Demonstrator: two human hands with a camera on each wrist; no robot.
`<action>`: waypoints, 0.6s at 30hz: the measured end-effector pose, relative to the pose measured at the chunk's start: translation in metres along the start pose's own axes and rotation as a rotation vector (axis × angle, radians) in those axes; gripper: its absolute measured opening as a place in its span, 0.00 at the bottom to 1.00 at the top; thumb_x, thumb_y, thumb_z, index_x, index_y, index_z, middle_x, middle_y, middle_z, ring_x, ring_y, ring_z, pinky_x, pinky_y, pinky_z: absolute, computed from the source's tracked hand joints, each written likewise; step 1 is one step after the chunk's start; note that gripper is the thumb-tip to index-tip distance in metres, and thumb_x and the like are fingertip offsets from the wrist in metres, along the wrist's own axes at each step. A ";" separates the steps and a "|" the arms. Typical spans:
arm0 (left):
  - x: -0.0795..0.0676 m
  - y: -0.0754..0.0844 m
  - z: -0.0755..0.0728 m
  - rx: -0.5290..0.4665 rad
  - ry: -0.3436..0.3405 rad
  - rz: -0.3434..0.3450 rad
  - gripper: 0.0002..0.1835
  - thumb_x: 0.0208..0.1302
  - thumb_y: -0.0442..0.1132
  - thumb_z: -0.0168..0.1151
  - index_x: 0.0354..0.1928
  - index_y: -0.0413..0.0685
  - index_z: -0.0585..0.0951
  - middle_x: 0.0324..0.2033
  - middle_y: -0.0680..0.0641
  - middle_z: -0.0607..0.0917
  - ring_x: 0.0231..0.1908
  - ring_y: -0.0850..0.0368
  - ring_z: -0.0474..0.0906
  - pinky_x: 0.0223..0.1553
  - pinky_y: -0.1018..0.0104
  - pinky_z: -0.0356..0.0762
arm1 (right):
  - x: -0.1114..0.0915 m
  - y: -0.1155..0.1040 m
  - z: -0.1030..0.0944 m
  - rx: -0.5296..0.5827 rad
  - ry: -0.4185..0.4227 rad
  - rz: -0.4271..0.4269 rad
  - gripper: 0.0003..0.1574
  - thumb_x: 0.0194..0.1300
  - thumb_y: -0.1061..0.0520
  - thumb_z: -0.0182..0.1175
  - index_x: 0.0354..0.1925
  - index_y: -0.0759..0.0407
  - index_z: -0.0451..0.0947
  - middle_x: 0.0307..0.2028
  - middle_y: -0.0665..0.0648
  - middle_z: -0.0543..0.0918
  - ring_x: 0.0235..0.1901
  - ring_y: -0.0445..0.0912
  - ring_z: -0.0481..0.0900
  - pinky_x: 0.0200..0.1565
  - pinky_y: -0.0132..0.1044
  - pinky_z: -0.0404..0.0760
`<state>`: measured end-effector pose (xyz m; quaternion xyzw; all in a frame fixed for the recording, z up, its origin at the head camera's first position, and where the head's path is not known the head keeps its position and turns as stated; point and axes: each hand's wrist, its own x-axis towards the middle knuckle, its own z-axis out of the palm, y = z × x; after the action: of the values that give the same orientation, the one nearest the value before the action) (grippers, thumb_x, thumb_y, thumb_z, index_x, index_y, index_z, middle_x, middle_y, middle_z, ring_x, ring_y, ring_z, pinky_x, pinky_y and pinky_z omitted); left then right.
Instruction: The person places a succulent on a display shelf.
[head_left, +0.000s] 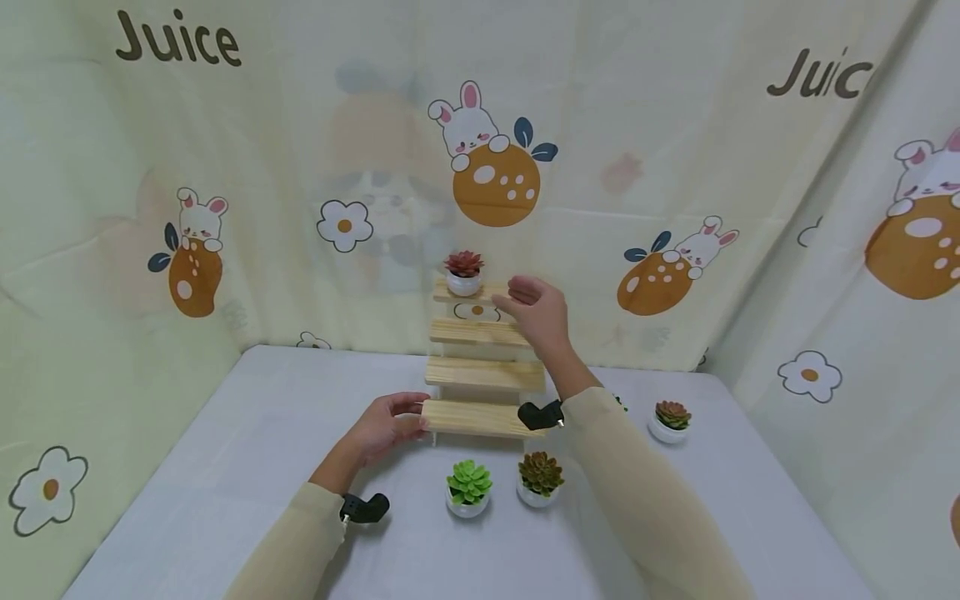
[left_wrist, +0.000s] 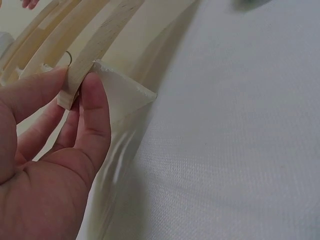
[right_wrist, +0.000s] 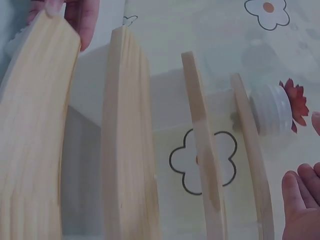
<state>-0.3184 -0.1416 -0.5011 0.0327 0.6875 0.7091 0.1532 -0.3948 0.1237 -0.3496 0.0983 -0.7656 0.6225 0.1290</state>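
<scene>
A stepped wooden shelf stand (head_left: 486, 373) is set at the back of the table. My left hand (head_left: 382, 429) pinches the left end of its lowest board (left_wrist: 82, 70) between thumb and fingers. On the top board's left part sits a red succulent (head_left: 464, 264) in a white pot (right_wrist: 272, 110). My right hand (head_left: 540, 317) is raised by the right end of the top board, fingers loosely bent and holding nothing; its fingertips (right_wrist: 292, 192) are apart from the red succulent. Part of the stand's right side is hidden behind this hand and forearm.
In front of the stand are a bright green potted succulent (head_left: 468, 483) and a brownish-green one (head_left: 540, 477). Another reddish-green one (head_left: 672, 418) stands at the right. Green leaf tips (head_left: 621, 402) peek out behind the right sleeve. A printed curtain (head_left: 375, 292) hangs behind the table.
</scene>
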 end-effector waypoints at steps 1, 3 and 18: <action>0.000 0.000 0.000 -0.002 0.002 -0.002 0.28 0.67 0.24 0.61 0.69 0.38 0.73 0.59 0.36 0.78 0.47 0.52 0.83 0.50 0.61 0.88 | -0.002 0.001 -0.005 0.000 0.001 -0.004 0.35 0.61 0.54 0.75 0.62 0.69 0.77 0.61 0.69 0.81 0.63 0.57 0.80 0.65 0.45 0.80; -0.001 0.000 -0.001 0.004 0.002 0.003 0.28 0.67 0.24 0.61 0.70 0.38 0.73 0.59 0.36 0.77 0.47 0.52 0.83 0.51 0.60 0.88 | -0.007 0.003 -0.014 -0.007 0.000 -0.005 0.34 0.62 0.54 0.74 0.62 0.67 0.78 0.62 0.68 0.81 0.62 0.56 0.81 0.64 0.43 0.81; 0.001 -0.004 -0.002 0.005 -0.016 0.022 0.28 0.68 0.25 0.61 0.70 0.36 0.71 0.61 0.35 0.76 0.47 0.54 0.83 0.53 0.60 0.87 | -0.062 0.041 -0.088 -0.107 0.055 0.014 0.30 0.65 0.47 0.71 0.62 0.57 0.80 0.60 0.62 0.83 0.59 0.49 0.83 0.50 0.19 0.82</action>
<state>-0.3195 -0.1432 -0.5051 0.0462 0.6876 0.7088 0.1509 -0.3423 0.2175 -0.3907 0.0687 -0.7945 0.5842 0.1507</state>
